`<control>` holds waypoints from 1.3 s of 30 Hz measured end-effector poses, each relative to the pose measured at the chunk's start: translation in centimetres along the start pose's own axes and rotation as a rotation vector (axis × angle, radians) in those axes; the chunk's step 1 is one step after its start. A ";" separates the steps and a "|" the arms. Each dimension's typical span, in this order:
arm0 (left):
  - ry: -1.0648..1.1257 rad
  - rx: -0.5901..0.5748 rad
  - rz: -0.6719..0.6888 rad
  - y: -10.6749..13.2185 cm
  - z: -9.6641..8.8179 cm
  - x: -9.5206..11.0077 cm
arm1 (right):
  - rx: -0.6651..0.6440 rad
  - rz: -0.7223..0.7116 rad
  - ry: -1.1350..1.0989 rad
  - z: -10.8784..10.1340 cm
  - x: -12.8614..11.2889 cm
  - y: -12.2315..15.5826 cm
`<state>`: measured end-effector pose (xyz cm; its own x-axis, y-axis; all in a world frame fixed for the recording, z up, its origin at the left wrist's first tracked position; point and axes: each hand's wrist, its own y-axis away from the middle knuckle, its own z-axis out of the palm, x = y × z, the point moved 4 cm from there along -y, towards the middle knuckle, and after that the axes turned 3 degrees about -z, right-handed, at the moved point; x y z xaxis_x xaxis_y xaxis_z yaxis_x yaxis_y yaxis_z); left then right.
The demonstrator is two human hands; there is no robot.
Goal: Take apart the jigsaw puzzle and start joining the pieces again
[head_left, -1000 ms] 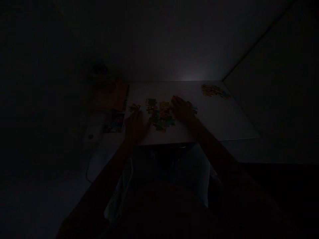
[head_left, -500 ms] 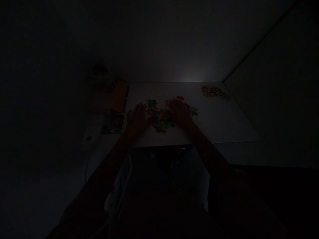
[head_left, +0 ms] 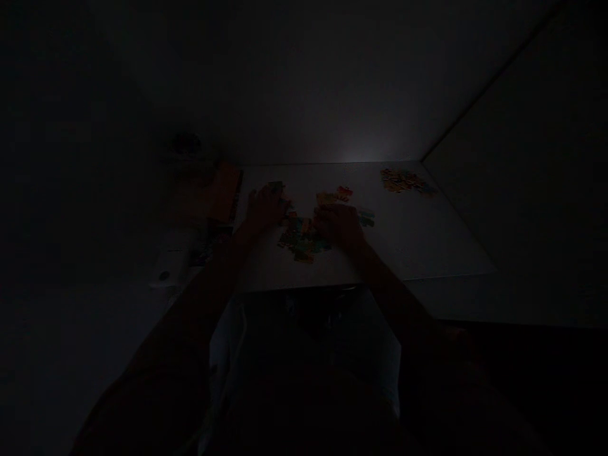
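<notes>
The picture is very dark. A partly joined jigsaw puzzle, mostly green with orange patches, lies on the white table. Up and left of it, my left hand is closed on a small group of jigsaw pieces, partly covering it. At the puzzle's upper right edge is my right hand, its fingers bent down onto a jigsaw piece that they largely hide. Just beyond those fingers lie a yellowish jigsaw piece and a red one. A green and white piece rests right of the right hand.
A pile of loose jigsaw pieces lies at the back right. Orange packaging and a dark printed picture are at the left, near a pale device. A wall rises behind the table.
My left hand has moved up and slightly left, and the green group under it has shifted away from the puzzle. My right hand has come down from the yellowish piece to the puzzle's edge.
</notes>
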<state>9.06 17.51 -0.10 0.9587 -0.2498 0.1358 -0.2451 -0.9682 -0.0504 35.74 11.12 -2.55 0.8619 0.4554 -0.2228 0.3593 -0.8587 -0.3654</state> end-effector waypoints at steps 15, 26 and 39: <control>0.149 0.042 0.157 10.0 0.8 2.8 | 0.071 0.204 0.071 0.7 2.6 -0.4; 0.124 0.056 0.148 8.1 1.2 6.0 | 0.096 0.176 -0.046 1.6 4.1 -0.7; 0.141 0.093 0.121 10.7 1.1 3.8 | -0.052 -0.069 -0.160 -0.2 1.0 -0.5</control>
<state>10.26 6.20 -1.19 0.8920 -0.3701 0.2596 -0.3367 -0.9271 -0.1646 36.47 11.96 -2.40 0.7682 0.5417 -0.3412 0.4373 -0.8332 -0.3383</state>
